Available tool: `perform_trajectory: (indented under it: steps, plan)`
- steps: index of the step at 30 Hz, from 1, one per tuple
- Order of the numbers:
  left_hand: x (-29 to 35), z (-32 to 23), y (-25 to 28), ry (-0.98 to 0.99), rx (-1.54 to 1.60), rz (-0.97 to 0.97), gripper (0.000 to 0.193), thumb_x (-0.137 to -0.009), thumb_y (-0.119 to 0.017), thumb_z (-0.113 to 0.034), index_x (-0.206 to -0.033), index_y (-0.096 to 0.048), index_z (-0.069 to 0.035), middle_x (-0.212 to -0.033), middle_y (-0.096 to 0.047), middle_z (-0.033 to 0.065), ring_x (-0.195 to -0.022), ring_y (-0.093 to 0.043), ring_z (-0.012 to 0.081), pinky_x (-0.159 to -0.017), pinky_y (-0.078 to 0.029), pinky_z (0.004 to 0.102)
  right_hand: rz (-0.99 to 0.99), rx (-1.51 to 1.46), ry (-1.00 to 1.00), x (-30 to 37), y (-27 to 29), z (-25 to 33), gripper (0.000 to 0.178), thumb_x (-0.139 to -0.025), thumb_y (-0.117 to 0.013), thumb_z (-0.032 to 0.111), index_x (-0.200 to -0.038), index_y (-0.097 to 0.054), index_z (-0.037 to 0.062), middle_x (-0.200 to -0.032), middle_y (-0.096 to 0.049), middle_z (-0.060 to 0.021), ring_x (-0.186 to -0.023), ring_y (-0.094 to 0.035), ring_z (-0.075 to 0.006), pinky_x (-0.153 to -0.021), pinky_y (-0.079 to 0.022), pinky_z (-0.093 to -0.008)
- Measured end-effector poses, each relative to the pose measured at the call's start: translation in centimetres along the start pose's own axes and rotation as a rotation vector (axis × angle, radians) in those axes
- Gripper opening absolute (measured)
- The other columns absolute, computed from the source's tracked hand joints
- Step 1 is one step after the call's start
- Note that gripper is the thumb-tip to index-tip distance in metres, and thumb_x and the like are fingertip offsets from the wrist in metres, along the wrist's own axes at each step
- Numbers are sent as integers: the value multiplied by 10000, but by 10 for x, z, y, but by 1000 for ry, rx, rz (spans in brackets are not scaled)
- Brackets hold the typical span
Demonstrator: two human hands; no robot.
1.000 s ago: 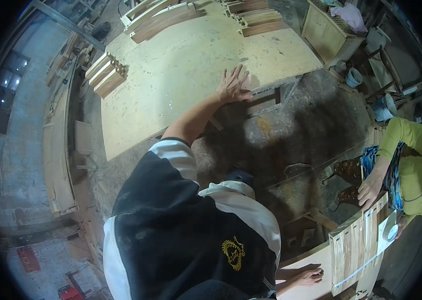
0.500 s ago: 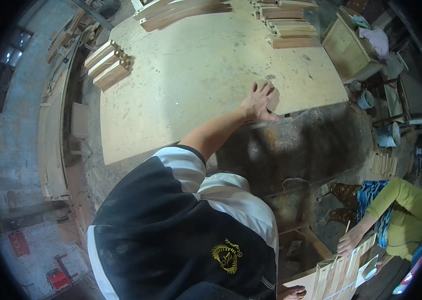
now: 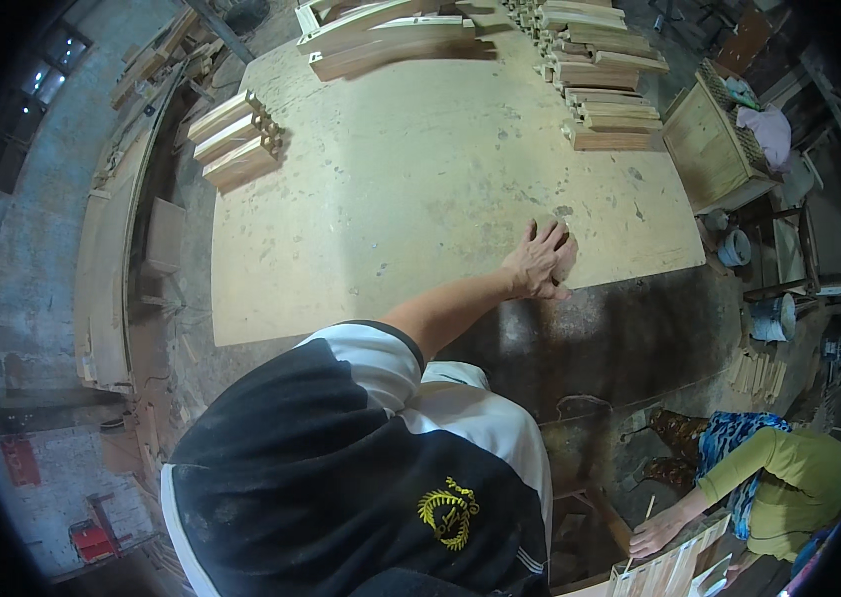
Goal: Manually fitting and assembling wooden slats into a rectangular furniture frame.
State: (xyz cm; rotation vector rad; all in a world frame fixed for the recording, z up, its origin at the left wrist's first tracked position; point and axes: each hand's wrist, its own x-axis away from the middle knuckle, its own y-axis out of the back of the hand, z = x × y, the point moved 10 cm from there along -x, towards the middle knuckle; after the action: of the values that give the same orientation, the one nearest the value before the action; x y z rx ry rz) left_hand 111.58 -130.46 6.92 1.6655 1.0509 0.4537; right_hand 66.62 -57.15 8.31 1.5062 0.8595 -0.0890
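Shifted out of view, the right hand cannot be judged; the bare, spread left hand (image 3: 538, 264) seems braced on a pale wooden tabletop (image 3: 411, 189); lifting may be needed next.

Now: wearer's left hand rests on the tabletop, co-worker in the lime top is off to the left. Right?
One slip: in the head view the co-worker in the lime top is off to the right. The left hand does rest on the tabletop.
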Motion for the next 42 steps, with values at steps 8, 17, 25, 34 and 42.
perform_trajectory:
  steps: [8, 17, 25, 34, 42]
  plan:
    - [18, 24, 1, 40, -25, 18, 1068, -672, -715, -685, -1427, -393, -2, -1467, -360, 250, -1407, -296, 419, -1123, -214, 648, 142, -151, -54, 17, -5, 42, 366, -1004, -521, 302, -1162, -596, -19, -1209, -568, -241, -1096, -546, -387, -925, -445, -471]
    - [63, 172, 41, -86, -179, 53, 973, -810, -610, -675, -1442, -421, 39, -1494, -398, 280, -1414, -322, 432, -1151, -228, 578, 199, -287, -461, 166, 69, 38, 553, -968, -543, 339, -1336, -536, -74, -1300, -573, -280, -1245, -529, -391, -1071, -408, -465]
    - [133, 325, 81, -2, -323, -16, 1007, -724, -697, -682, -1477, -410, -77, -1504, -394, 200, -1412, -318, 406, -1108, -254, 636, 262, -69, -476, 239, 122, 159, 561, -956, -531, 438, -1349, -534, 39, -1384, -518, -220, -1292, -461, -404, -1096, -357, -472]
    - [144, 344, 85, 52, -377, 2, 978, -717, -757, -604, -1480, -414, -97, -1516, -390, 163, -1420, -319, 370, -1148, -249, 572, 206, -124, -463, 229, 155, 188, 465, -927, -564, 369, -1274, -554, 59, -1288, -553, -188, -1203, -510, -391, -1037, -386, -482]
    - [141, 346, 79, 30, -361, -21, 973, -715, -772, -583, -1489, -409, -118, -1536, -366, 176, -1430, -313, 382, -1155, -242, 569, 203, -152, -494, 225, 158, 182, 472, -926, -560, 364, -1276, -529, 49, -1353, -503, -201, -1267, -456, -390, -1054, -346, -515]
